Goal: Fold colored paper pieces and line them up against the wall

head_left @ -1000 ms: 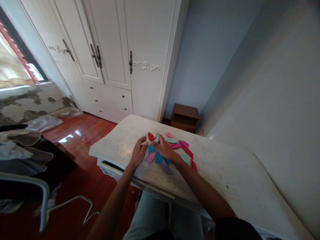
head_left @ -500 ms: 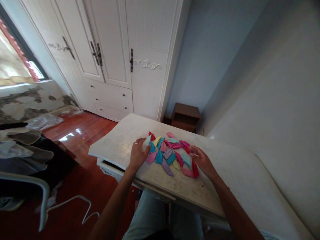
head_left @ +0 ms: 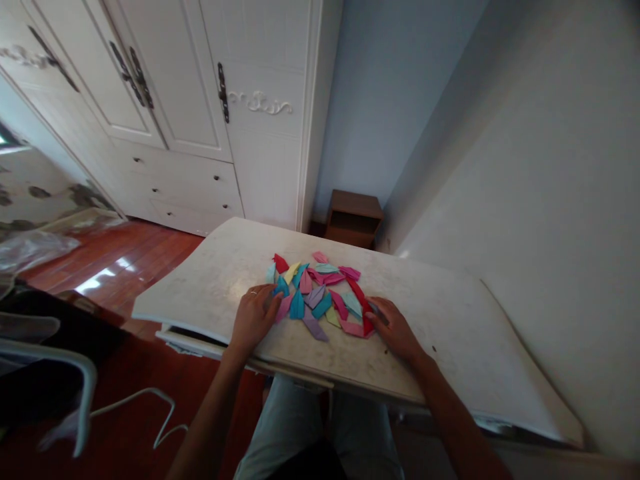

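A loose cluster of folded, paper-like pieces in several colours (head_left: 315,297) lies spread on the pale tabletop (head_left: 215,267). My left hand (head_left: 254,319) rests at the cluster's left edge, fingers apart, touching near a blue piece (head_left: 283,287) and a pink piece (head_left: 283,308). At the right edge, my right hand (head_left: 397,328) has its fingers apart against a long red piece (head_left: 367,319). Between the hands lie a lavender piece (head_left: 315,327), a teal piece (head_left: 297,305) and a yellow piece (head_left: 293,272). Some fingertips are hard to make out.
A white wardrobe (head_left: 270,153) stands behind the table, with a brown box-like cabinet (head_left: 354,217) beside it. The grey wall (head_left: 540,167) closes in on the right. At left are a white curved tube (head_left: 87,380) and a cable (head_left: 170,407) over the red floor.
My left hand has come down from the upper left of the cluster to its left edge. My right hand has moved lower along the red piece. The view has shifted right.
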The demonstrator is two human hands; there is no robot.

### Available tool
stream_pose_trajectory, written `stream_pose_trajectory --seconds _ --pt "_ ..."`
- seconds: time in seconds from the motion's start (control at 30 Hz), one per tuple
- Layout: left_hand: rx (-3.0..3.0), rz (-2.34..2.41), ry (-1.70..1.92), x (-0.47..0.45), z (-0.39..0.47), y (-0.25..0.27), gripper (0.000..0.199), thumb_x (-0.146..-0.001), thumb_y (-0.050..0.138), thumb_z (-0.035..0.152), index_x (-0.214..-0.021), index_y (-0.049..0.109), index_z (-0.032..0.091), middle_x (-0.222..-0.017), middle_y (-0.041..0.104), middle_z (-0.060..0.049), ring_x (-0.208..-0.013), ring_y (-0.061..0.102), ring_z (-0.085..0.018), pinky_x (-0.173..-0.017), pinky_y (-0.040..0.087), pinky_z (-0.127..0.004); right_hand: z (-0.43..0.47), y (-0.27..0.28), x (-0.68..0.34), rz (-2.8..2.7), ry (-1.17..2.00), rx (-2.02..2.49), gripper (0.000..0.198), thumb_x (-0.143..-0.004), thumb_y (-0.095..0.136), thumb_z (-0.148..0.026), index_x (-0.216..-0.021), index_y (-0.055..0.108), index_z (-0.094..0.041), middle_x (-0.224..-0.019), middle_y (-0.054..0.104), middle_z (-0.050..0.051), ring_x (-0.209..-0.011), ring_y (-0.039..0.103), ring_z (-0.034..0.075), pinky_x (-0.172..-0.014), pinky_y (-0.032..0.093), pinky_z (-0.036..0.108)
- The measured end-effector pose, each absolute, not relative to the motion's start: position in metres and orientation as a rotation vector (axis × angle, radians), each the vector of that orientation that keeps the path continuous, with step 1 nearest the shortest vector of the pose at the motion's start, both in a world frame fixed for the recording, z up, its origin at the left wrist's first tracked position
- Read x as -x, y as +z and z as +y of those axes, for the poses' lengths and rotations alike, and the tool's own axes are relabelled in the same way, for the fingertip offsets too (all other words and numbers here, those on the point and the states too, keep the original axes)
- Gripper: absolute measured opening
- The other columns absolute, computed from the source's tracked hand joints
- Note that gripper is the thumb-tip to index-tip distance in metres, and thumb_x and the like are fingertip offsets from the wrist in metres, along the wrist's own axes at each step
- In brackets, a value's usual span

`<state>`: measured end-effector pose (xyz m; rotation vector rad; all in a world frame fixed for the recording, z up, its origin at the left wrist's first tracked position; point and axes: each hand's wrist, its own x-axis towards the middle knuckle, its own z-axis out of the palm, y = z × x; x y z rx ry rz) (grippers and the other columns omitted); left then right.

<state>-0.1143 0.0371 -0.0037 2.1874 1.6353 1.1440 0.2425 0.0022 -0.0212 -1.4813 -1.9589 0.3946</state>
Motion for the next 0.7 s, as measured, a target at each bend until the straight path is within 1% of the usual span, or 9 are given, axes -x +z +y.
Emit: stream_pose_trajectory --seconds 0.1,0.23,0.4,0.57,0.7 --pt "-2.088 1.501 1.207 0.116 0.032 -0.003 0.036 -0.091 0.052 0.045 -0.112 0.065 0.019 -0.110 0.069 -0.010 -0.104 0.063 -0.025 -0.094 0.050 -0.041 0.001 -0.019 -0.238 -1.962 0.386 1.491 0.046 -0.092 0.051 -0.049 -0.128 0.060 -0.023 -0.126 0.064 0.013 -0.118 0.057 0.030 -0.103 0.043 0.051" --pt "-2.164 1.283 1.102 0.115 0.030 0.000 0.034 -0.089 0.056 0.042 -0.114 0.066 0.020 -0.113 0.068 -0.010 -0.107 0.063 -0.025 -0.096 0.051 -0.042 0.004 -0.015 -0.222 -1.962 0.282 1.549 0.054 -0.088 0.057 -0.048 -0.132 0.057 -0.018 -0.125 0.064 0.015 -0.115 0.057 0.031 -0.101 0.044 0.052" --pt "-2.207 1.182 1.081 0.113 0.032 0.001 0.033 -0.089 0.060 0.038 -0.114 0.067 0.019 -0.115 0.068 -0.011 -0.107 0.063 -0.025 -0.096 0.051 -0.041 0.005 -0.012 -0.211 -1.881 0.252 1.597 0.048 -0.086 0.058 -0.039 -0.130 0.059 -0.019 -0.116 0.067 0.013 -0.107 0.059 0.029 -0.096 0.047 0.050" --pt "-2.089 1.192 1.147 0.115 0.032 -0.003 0.032 -0.089 0.060 0.037 -0.112 0.067 0.018 -0.111 0.069 -0.011 -0.103 0.065 -0.023 -0.093 0.052 -0.038 -0.004 -0.012 -0.219 -1.644 0.279 1.627 0.055 -0.083 0.060 -0.041 -0.132 0.057 -0.017 -0.113 0.067 0.013 -0.096 0.063 0.025 -0.084 0.053 0.043" --pt "-1.944 1.205 1.186 0.116 0.032 -0.004 0.031 -0.088 0.061 0.039 -0.109 0.068 0.017 -0.105 0.070 -0.009 -0.095 0.067 -0.021 -0.086 0.054 -0.034 -0.014 -0.006 -0.216 -1.430 0.282 1.591 0.057 -0.083 0.063 -0.043 -0.132 0.056 -0.017 -0.114 0.067 0.014 -0.090 0.063 0.023 -0.070 0.055 0.036"
